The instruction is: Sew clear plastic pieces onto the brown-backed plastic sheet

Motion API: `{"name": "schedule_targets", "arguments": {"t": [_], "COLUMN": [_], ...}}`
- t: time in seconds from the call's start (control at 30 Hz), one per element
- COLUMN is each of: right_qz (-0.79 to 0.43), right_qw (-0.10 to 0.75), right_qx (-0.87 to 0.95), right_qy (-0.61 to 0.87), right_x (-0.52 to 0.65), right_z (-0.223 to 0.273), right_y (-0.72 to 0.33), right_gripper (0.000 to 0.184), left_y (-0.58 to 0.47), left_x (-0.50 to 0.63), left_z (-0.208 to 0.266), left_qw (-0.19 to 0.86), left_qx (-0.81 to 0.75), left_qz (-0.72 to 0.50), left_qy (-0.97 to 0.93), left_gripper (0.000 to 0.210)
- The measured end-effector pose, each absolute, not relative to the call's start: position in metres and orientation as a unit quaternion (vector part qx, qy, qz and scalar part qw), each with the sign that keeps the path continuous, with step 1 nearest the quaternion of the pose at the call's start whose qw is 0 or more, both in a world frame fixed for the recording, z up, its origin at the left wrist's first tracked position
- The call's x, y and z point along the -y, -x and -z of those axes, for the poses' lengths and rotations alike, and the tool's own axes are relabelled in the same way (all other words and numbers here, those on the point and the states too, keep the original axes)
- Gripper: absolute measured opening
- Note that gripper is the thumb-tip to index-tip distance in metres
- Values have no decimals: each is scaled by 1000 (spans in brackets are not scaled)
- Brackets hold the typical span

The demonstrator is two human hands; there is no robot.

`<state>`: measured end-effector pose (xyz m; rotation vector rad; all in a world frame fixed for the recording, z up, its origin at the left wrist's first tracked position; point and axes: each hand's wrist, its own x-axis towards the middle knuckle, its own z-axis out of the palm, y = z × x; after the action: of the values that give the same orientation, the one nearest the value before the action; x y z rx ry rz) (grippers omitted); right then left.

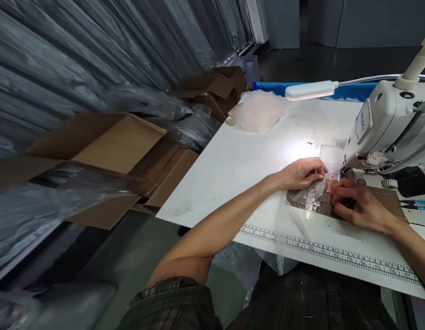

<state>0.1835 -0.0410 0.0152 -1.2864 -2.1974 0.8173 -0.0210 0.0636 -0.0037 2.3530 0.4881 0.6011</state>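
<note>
My left hand (303, 173) pinches the edge of a thin, see-through white fabric (312, 193) just left of the sewing machine's needle area. Part of that fabric hangs over the table's front edge. Close to the presser foot, my right hand (358, 201) is curled with its fingertips together; what they hold, if anything, is hidden. Beneath the hands lies a brown, shiny tape-covered strip (387, 200) on the machine bed. The white sewing machine (377, 121) stands over the work at the right.
A pile of sheer pale pieces (258, 110) lies at the table's back left. A lamp (312, 90) lights the white table (212, 183). Blue-handled thread snips (416, 204) rest at the right. A printed ruler (322, 251) follows the front edge. Open cardboard boxes (119, 142) stand left.
</note>
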Motion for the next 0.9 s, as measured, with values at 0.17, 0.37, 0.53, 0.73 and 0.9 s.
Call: {"name": "schedule_targets", "arguments": {"t": [0.17, 0.37, 0.53, 0.73, 0.9], "right_qz": [-254, -227, -401, -476, -523], "right_qw": [274, 276, 184, 166, 223], "right_qx": [764, 752, 772, 672, 611], "right_qy": [526, 554, 458, 543, 551], "right_x": [41, 39, 43, 40, 36], "right_z": [-11, -2, -30, -22, -28], "right_y": [-184, -169, -193, -215, -211], "right_gripper": [15, 25, 29, 36, 48], "left_y": [20, 20, 20, 17, 13], "left_x": [-64, -60, -58, -45, -27], "left_z": [6, 7, 12, 9, 7], "left_qw": [316, 300, 207, 94, 151], "left_qx": [-181, -194, -179, -191, -152], "left_qz": [-254, -256, -269, -332, -244], "left_qy": [-896, -898, -924, -919, -946], "left_gripper": [10, 10, 15, 22, 40]}}
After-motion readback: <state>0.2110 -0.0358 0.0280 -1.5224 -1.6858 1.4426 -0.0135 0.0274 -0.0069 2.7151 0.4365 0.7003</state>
